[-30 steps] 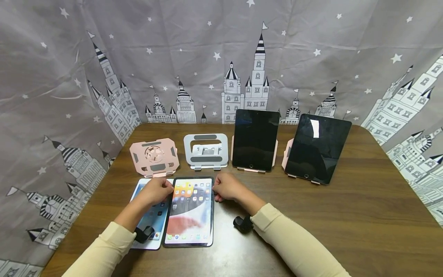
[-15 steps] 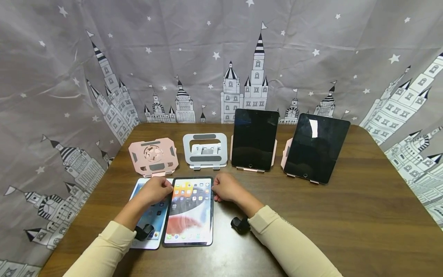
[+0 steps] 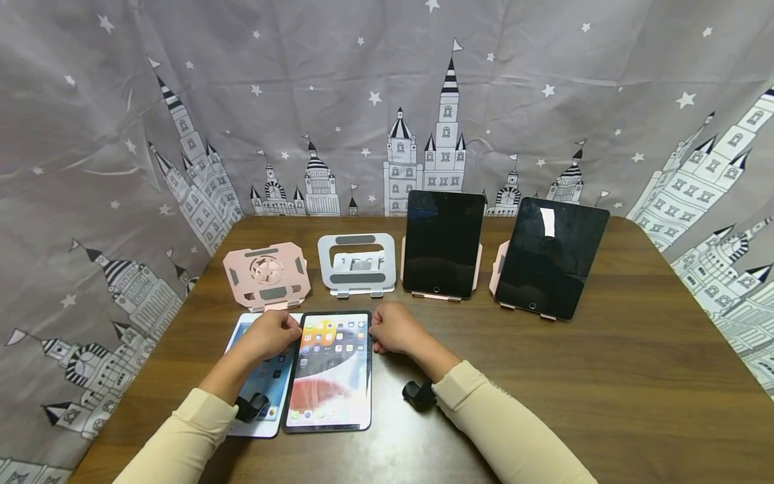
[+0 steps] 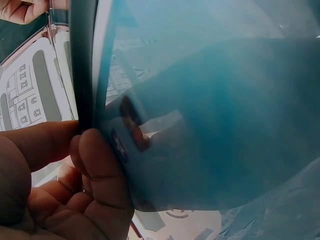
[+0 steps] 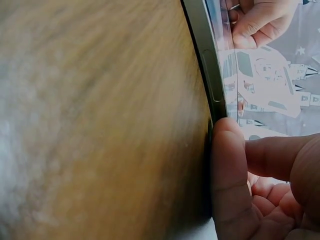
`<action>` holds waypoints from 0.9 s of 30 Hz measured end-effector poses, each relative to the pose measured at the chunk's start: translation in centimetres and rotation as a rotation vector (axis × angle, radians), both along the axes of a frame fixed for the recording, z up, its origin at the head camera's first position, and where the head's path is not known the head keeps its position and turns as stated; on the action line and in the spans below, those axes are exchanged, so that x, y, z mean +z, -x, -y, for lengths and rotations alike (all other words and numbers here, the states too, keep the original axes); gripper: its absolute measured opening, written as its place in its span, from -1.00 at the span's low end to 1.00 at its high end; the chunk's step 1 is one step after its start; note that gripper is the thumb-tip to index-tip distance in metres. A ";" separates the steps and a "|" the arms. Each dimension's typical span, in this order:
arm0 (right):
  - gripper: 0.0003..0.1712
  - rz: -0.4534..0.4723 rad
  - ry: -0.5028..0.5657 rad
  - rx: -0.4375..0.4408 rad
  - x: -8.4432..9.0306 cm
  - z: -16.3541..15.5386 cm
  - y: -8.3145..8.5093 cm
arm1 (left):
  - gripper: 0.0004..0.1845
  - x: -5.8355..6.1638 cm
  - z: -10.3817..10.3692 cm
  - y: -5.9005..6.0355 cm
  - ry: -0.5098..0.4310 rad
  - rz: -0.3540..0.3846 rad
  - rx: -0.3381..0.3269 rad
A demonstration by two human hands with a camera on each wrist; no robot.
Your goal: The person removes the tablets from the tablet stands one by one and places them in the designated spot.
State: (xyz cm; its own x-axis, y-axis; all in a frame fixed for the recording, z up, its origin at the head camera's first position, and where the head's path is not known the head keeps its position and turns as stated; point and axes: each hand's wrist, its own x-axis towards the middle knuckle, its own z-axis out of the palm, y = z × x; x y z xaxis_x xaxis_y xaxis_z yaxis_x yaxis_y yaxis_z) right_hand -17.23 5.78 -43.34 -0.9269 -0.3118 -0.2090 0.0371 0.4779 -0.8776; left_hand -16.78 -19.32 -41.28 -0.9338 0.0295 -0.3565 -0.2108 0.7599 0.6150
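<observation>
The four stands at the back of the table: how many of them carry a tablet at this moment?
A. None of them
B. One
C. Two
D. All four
C. The pink stand and the silver stand on the left are bare, while the two stands to the right each carry a dark tablet, one upright and one turned slightly.

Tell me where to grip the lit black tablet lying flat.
Grip the tablet by its two long edges near the top, one hand from each side. It lies flat, so only thin edges offer purchase; the left hand and right hand sit there.
</observation>
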 end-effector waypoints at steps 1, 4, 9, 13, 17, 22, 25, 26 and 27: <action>-0.76 0.001 -0.001 -0.001 0.0 0.0 0.0 | -0.89 0.0 0.0 0.0 0.000 -0.001 -0.001; -0.77 0.004 -0.008 -0.005 0.0 0.0 0.1 | -0.89 0.0 0.0 0.0 0.001 -0.008 -0.004; -0.77 0.011 -0.012 -0.009 0.0 0.0 0.0 | -0.89 0.0 0.0 0.1 0.010 -0.017 -0.013; -0.77 0.012 -0.010 -0.007 0.2 -0.1 -0.1 | -0.88 0.0 -0.1 0.0 0.025 -0.034 -0.025; -0.77 0.017 -0.015 -0.005 0.3 -0.1 -0.2 | -0.88 -0.1 -0.1 0.0 0.032 -0.039 -0.020; -0.75 0.021 -0.008 0.004 0.5 -0.2 -0.3 | -0.88 -0.2 -0.2 0.1 0.027 -0.024 -0.003; -0.74 0.026 0.006 0.007 0.5 -0.3 -0.3 | -0.89 -0.1 -0.3 0.0 0.030 -0.028 -0.005; -0.73 0.029 0.012 0.008 0.6 -0.4 -0.3 | -0.89 -0.1 -0.3 -0.1 0.032 -0.033 -0.014; -0.73 0.029 0.014 0.009 0.6 -0.4 -0.3 | -0.89 -0.1 -0.3 -0.1 0.035 -0.035 -0.016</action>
